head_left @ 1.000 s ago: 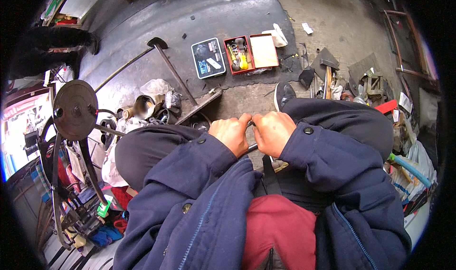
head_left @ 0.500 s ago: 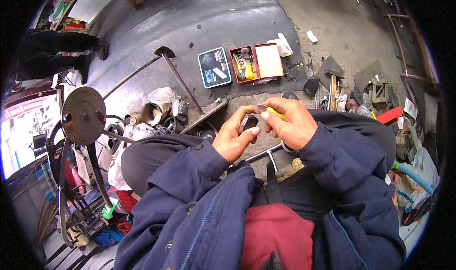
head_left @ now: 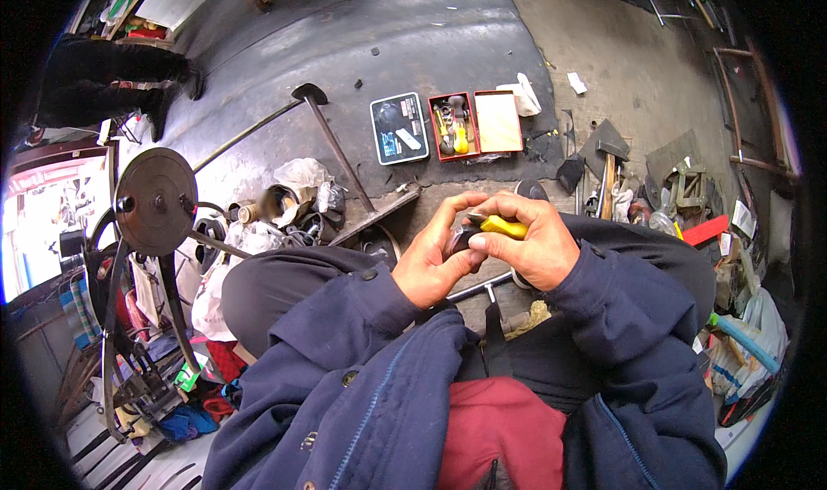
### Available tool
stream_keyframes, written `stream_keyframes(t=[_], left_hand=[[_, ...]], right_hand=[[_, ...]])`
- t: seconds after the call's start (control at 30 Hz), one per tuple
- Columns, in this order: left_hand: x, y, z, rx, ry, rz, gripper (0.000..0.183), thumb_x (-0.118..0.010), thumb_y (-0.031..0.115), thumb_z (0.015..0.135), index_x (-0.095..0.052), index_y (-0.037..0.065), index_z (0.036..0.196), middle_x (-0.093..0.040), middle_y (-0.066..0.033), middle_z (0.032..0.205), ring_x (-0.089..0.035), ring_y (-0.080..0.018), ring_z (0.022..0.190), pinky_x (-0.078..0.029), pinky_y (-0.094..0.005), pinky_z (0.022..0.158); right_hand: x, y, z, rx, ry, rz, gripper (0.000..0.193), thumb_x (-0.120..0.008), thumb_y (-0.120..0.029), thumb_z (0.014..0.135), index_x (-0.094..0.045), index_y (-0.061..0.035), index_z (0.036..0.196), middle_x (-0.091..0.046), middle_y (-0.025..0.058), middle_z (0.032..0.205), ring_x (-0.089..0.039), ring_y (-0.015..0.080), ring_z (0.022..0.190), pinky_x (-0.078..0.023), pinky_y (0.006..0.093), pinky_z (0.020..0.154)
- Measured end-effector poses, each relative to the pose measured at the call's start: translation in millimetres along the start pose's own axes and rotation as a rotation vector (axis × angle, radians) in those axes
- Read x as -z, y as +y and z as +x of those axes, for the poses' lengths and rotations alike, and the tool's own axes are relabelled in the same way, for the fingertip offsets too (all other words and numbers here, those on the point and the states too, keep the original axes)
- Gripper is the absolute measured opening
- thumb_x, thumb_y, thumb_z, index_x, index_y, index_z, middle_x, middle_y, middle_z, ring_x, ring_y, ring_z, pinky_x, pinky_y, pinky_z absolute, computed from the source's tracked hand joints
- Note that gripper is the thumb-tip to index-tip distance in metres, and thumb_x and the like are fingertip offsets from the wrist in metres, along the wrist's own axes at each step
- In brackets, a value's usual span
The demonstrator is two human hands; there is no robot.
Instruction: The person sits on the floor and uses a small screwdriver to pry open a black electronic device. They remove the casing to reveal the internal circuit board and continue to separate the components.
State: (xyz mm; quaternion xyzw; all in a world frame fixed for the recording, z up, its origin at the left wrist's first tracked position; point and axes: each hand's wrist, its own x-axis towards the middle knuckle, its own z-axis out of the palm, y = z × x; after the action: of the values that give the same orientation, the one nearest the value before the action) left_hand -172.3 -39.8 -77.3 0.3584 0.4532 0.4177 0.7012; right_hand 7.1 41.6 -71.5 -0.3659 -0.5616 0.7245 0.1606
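Note:
Above my lap, my left hand [head_left: 437, 254] is closed around a small, dark, rounded piece [head_left: 462, 239] with a shiny surface. The fingers cover much of it, so its kind is unclear. In my right hand [head_left: 541, 242] is a short tool with a yellow handle [head_left: 505, 226], gripped between thumb and fingers. A short dark end of the tool points left, against or very near the dark piece; fingers hide the contact. Both hands are close together, with their fingertips nearly meeting.
Ahead lie a flat clear-lidded box [head_left: 400, 128] and an open red box [head_left: 452, 126] of hand tools. A metal stand [head_left: 340, 158] rises to the left, beside a machine with a round wheel [head_left: 156, 201]. Scraps and tools [head_left: 612, 158] clutter the right. Another person's legs [head_left: 112, 81] are at far left.
My right hand has turned, and the yellow handle now shows more and lies more level. The tool's end has come down onto or near the dark piece, which my left fingers cover more.

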Motion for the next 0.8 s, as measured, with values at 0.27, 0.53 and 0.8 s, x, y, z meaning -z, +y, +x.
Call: stream_keyframes(t=[0.27, 0.53, 0.8], left_hand=[[-3.1, 5.4, -4.2, -0.086, 0.084, 0.241, 0.067, -0.054, -0.009, 0.09, -0.031, 0.006, 0.152, -0.054, -0.0106, 0.13, -0.059, -0.019, 0.116, -0.047, -0.0321, 0.099], [0.2, 3.5, -6.9, -0.097, 0.082, 0.499, 0.068, -0.056, -0.009, 0.088, -0.033, 0.007, 0.15, -0.065, -0.0224, 0.123, -0.065, -0.0372, 0.12, -0.049, -0.0376, 0.1], [2.6, -2.4, -8.9, -0.134, 0.035, 0.577, 0.07, -0.058, -0.007, 0.089, -0.032, 0.008, 0.153, -0.064, -0.0252, 0.121, -0.065, -0.0421, 0.116, -0.05, -0.0391, 0.097]], right_hand=[[0.0, -7.6, -2.5, -0.12, -0.063, 0.317, 0.029, -0.072, -0.005, 0.091, -0.066, 0.0029, 0.118, -0.072, 0.0062, 0.109, -0.066, 0.0104, 0.099, -0.055, 0.0272, 0.086], [6.2, -1.1, 0.9, -0.202, -0.142, 0.339, 0.026, -0.073, -0.017, 0.091, -0.07, -0.0014, 0.112, -0.069, 0.0014, 0.097, -0.061, 0.0078, 0.076, -0.049, 0.0237, 0.064], [3.3, 6.6, 1.6, -0.224, -0.171, 0.365, 0.018, -0.071, -0.014, 0.092, -0.07, -0.0013, 0.105, -0.069, 0.0027, 0.096, -0.062, 0.0096, 0.073, -0.05, 0.0254, 0.063]])
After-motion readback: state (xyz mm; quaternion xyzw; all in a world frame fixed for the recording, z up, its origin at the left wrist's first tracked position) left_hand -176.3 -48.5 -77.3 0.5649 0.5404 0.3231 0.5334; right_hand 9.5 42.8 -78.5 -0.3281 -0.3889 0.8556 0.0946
